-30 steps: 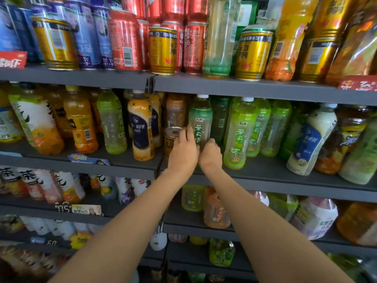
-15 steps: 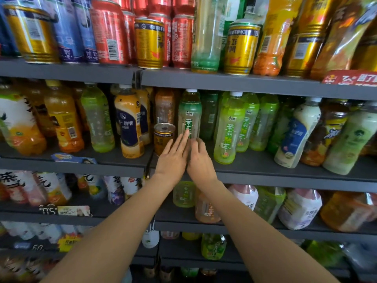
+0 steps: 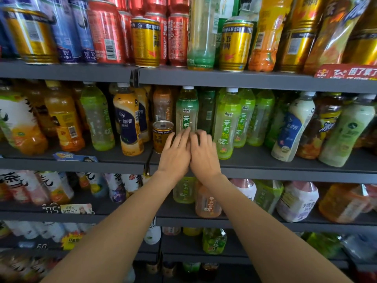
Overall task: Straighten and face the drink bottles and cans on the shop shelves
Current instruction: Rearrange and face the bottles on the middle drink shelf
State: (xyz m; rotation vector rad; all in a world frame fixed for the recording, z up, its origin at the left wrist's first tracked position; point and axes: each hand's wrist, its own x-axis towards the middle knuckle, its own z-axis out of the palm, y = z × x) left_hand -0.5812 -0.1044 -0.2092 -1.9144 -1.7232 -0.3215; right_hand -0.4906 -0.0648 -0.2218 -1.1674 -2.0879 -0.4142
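Your left hand (image 3: pixel 175 158) flat, right hand (image 3: pixel 204 155) loosely curled, both on green bottle (image 3: pixel 187 111), gripping nothing. Sideways shove topples can (image 3: pixel 162 135) at its 9 o'clock (near shelf lip).

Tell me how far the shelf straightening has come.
Done: the green tea bottle stands upright, label forward. In hand: both hands, left and right, reach its base, fingers fairly straight. Left: the small gold can sits alone among bottles, and the white bottle at right leans.
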